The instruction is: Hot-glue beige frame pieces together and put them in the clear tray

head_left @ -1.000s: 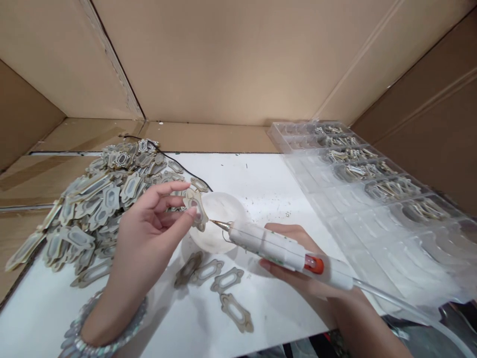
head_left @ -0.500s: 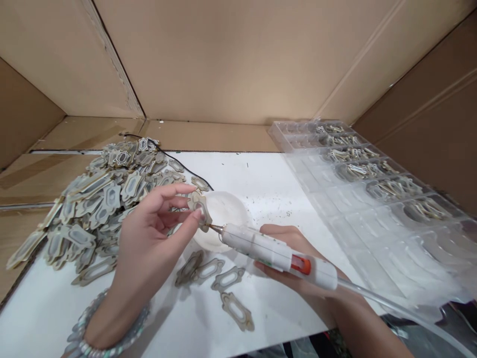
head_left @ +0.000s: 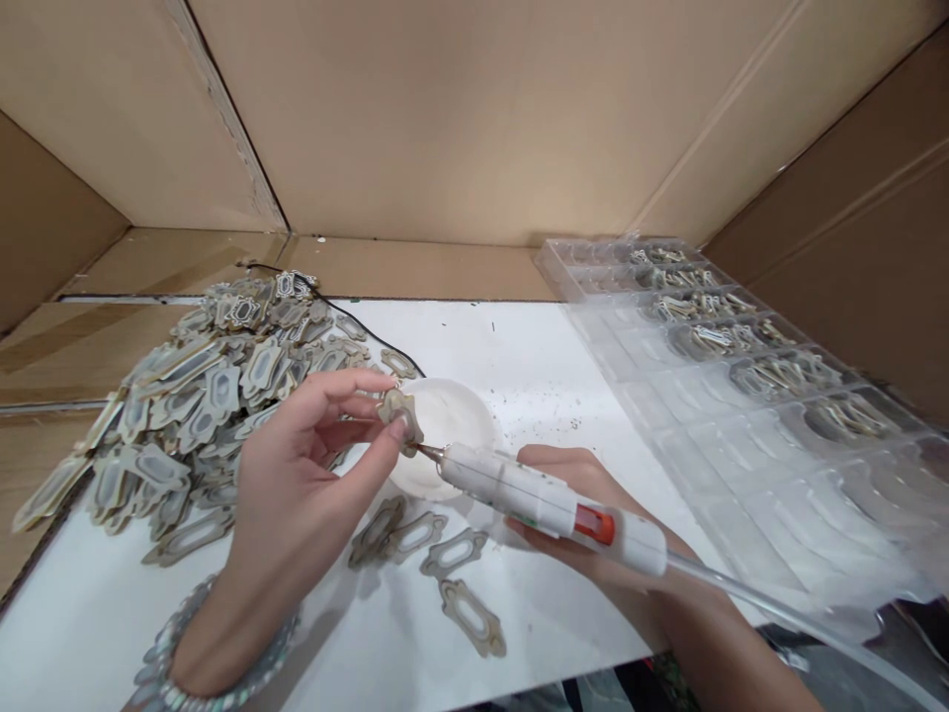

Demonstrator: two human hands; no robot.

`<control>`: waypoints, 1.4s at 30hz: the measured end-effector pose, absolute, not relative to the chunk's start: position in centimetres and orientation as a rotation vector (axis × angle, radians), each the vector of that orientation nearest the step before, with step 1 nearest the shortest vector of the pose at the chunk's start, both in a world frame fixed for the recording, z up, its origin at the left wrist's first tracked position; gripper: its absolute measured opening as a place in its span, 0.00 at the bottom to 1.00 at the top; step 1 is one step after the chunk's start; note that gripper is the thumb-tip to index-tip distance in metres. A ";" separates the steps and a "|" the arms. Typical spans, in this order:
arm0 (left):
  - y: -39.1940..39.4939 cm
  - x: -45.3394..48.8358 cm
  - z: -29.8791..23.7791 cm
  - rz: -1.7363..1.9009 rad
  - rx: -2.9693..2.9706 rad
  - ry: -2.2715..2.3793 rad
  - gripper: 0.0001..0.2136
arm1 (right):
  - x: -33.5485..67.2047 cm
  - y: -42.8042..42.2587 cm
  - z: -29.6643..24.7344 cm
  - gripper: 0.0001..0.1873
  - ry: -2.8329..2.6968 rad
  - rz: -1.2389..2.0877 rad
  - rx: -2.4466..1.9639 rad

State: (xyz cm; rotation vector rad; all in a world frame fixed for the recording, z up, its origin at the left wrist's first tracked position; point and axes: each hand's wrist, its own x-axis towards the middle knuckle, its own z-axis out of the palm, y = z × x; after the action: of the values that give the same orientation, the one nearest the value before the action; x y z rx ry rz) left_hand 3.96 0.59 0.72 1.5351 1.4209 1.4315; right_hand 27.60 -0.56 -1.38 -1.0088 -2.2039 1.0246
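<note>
pinching a small greyish frame (head_left: pixel 400 403) between thumb and fingertips of the left hand (head_left: pixel 303 445), raised off the surface by the left edge of a round white dish (head_left: pixel 474 410). holding it tilted, with its long axis slanting steeply from upper left to lower right. gripping a white pen-like tool (head_left: pixel 511 489) in the right hand (head_left: pixel 578 470), fingers wrapped around its body, and pointing its metal tip (head_left: pixel 431 452) leftward at the frame's lower right end, meeting it or stopping just short, without showing clearly which. having the left hand nearer the frame, in contact with it, and reaching it from the right side only by way of the tool, with a clear tube (head_left: pixel 778 605) trailing behind. wearing a beaded bracelet (head_left: pixel 167 672) on the left wrist. working over a white surface (head_left: pixel 549 361), with a few loose frames (head_left: pixel 454 554) lying in front of the dish, a large heap of frames (head_left: pixel 200 405) piling up at the left and a black cable (head_left: pixel 371 334) curving past it. having a clear compartment tray (head_left: pixel 712 405) along the right, with thin pieces (head_left: pixel 786 376) lying in several compartments. facing tall cardboard walls (head_left: pixel 474 119) behind and at both sides
</note>
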 end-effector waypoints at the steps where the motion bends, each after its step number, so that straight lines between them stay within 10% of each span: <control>1: 0.6 4.0 0.8 1.421 1.531 1.432 0.10 | 27.6 -0.6 -1.4 0.16 -2.201 1.032 -1.016; 42: 0.4 3.8 0.3 1.410 1.685 1.517 0.08 | 27.6 -0.6 -1.6 0.15 -2.226 0.956 -1.043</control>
State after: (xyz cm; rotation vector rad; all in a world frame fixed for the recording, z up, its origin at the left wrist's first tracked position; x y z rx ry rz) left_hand 3.85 0.36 0.30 1.6851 1.5173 1.4105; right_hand 27.56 -0.61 -1.63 -1.0427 -2.2258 0.9563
